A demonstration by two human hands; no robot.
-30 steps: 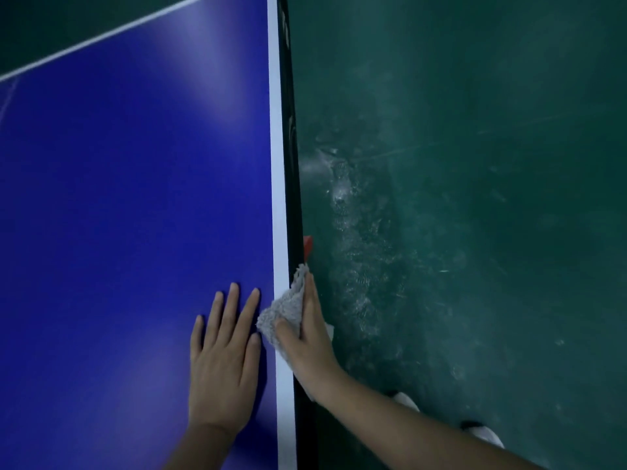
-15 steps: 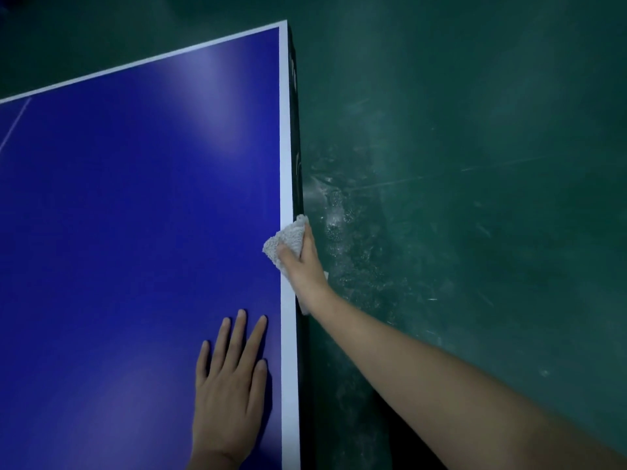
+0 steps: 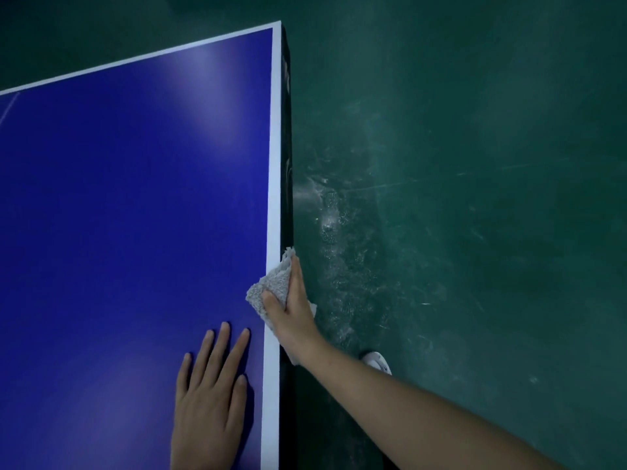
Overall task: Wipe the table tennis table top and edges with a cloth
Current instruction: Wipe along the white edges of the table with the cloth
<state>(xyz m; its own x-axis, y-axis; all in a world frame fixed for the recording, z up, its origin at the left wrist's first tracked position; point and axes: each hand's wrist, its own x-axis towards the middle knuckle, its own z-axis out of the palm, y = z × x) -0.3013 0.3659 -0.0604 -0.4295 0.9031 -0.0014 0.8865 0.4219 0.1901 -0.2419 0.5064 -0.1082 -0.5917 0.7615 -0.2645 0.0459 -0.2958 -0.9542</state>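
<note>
Right grip (image 3: 293,310) pinches the cloth (image 3: 274,283) over the table (image 3: 135,198) edge, most fingers hidden behind it; left grip (image 3: 207,395) lies spread flat, wrist cut off.

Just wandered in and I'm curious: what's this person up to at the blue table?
A person is wiping a table tennis table. The right hand grips a grey cloth wrapped over the table's side edge, thumb on top, fingers down the side. The left hand lies flat on the blue top beside it.
</note>
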